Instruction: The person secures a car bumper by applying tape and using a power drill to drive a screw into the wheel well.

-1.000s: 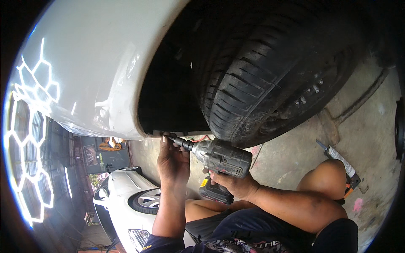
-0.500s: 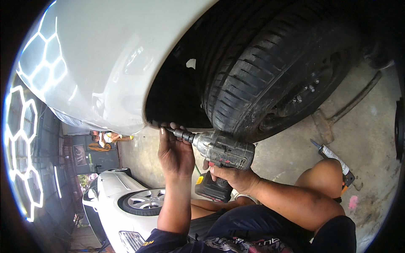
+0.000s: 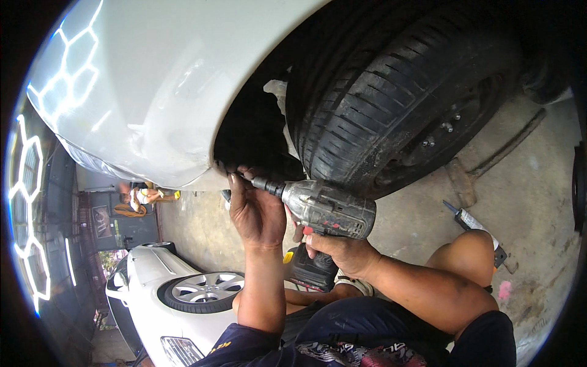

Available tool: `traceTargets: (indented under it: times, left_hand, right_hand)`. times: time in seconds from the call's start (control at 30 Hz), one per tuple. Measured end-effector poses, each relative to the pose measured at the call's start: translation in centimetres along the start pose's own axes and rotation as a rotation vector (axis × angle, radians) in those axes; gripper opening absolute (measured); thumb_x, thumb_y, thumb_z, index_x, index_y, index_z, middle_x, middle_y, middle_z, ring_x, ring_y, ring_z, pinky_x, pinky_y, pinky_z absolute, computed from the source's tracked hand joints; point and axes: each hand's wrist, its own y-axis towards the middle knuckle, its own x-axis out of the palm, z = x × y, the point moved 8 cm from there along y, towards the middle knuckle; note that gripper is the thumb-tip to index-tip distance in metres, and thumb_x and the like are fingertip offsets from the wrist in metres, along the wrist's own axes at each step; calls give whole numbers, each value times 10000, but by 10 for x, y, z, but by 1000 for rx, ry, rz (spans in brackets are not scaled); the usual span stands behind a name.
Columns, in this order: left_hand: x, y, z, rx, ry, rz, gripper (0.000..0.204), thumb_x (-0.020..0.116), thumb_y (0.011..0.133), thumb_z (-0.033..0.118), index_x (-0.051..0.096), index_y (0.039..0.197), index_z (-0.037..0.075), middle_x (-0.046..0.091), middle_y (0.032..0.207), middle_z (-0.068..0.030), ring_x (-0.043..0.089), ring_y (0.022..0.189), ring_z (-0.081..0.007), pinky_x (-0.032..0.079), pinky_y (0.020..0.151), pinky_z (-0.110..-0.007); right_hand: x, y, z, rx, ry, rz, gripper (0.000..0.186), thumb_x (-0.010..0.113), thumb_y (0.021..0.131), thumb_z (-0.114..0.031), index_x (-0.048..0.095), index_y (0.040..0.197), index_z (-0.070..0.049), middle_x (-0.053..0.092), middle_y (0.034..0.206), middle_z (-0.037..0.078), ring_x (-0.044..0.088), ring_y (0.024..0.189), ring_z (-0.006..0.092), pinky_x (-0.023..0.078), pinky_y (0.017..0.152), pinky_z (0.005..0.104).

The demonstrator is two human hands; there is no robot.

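Observation:
A grey cordless impact driver (image 3: 327,211) points left at the lower edge of a white car's wheel arch (image 3: 214,174). My right hand (image 3: 336,248) grips the driver's handle from below. My left hand (image 3: 257,211) is raised beside the driver's nose, fingers curled up at the arch's lower lip, next to the bit. Just to the right stands the black tyre (image 3: 391,104) inside the dark wheel well. A torn pale piece of liner (image 3: 278,95) shows in the gap above.
The glossy white body panel (image 3: 153,85) fills the upper left and reflects another white car and hexagon lights. On the concrete floor at right lie a sealant tube (image 3: 474,223) and a long-handled tool (image 3: 489,162). My bare knee (image 3: 474,257) is at lower right.
The view has shifted, so the wheel arch and tyre sit lower and closer. Both hands and the driver stay at the arch's lower edge, the driver's nose now nearer the lip.

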Motion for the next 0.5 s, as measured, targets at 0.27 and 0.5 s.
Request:
traceTargets:
  times: [0.27,0.5]
  left_hand:
    - [4,2,1,102,136,11,219,557,1080,180,687,1222,75,734,1162,-76,673,1110,-173,483,1063,-385]
    - [3,2,1,143,198,52,196,566,1076,190,692,1193,99,731,1127,-55,669,1053,-161,491,1027,-363]
  right_hand:
    - [-4,6,3,-56,-93,6,162,658,915,-173,677,1032,-62,677,923,35,630,788,126,520,732,313]
    - [-5,6,6,-30,-99,22,157,669,915,-169,673,1036,-69,669,903,33,632,788,121,525,740,321]
